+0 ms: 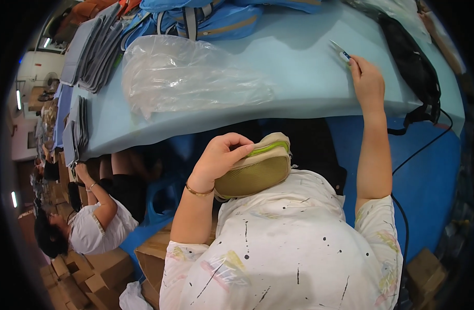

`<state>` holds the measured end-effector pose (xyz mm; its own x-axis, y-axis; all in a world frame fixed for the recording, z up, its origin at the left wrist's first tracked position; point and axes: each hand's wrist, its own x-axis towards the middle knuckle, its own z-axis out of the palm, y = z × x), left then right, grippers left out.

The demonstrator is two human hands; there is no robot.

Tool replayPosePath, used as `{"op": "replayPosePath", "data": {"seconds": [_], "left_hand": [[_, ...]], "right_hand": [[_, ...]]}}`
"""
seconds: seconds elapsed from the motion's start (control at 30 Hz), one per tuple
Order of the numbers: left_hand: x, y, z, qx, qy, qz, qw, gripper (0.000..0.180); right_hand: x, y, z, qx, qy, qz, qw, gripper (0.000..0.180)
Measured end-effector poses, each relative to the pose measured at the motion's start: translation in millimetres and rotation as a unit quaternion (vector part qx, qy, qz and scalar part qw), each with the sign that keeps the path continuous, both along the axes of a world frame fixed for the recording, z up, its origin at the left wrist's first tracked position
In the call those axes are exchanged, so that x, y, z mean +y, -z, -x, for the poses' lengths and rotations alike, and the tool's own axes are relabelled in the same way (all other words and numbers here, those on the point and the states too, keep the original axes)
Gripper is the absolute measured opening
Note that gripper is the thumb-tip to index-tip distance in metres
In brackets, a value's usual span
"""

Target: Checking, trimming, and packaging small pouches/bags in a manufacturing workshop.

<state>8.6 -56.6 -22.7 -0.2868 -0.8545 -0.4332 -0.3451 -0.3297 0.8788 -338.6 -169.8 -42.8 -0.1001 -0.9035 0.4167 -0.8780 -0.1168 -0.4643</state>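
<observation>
Left hand (219,157) is clamped on a small olive-tan mesh pouch with a lime-green zip line (257,168), fingers curled over its top edge, thumb side hidden behind the fabric. The pouch sits pressed against the person's chest, just below the near edge of the pale blue table (299,77); its lower part sinks behind the white paint-splashed shirt (278,243).

Right hand (367,82) is stretched out onto the table top, fingertips pinching a small metal tool with a blue grip (341,50). It looks like thread snips, but it is too small and glare-struck to be sure, and the fingers cover its near end.

A crumpled clear plastic bag (185,77) lies on the table, well apart from both hands. A long black strap bag (412,67) runs along the right side, its end dropping over the edge. Grey folded fabric pieces (94,49) are stacked at far left, and blue bags (211,18) are cut off by the top rim. Another person in a white top (94,227) sits at lower left, bent by the lens.
</observation>
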Motion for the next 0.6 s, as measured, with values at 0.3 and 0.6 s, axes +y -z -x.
{"op": "replayPosePath", "data": {"seconds": [0.3, 0.6], "left_hand": [[-1, -1, 4, 0.043, -0.045, -0.061, 0.996, 0.016], [3, -1, 6, 0.063, -0.056, -0.08, 0.993, 0.015]], "right_hand": [[100, -18, -85, -0.241, -0.321, -0.201, 0.894, 0.031], [115, -9, -99, -0.045, -0.34, -0.02, 0.939, 0.037]]}}
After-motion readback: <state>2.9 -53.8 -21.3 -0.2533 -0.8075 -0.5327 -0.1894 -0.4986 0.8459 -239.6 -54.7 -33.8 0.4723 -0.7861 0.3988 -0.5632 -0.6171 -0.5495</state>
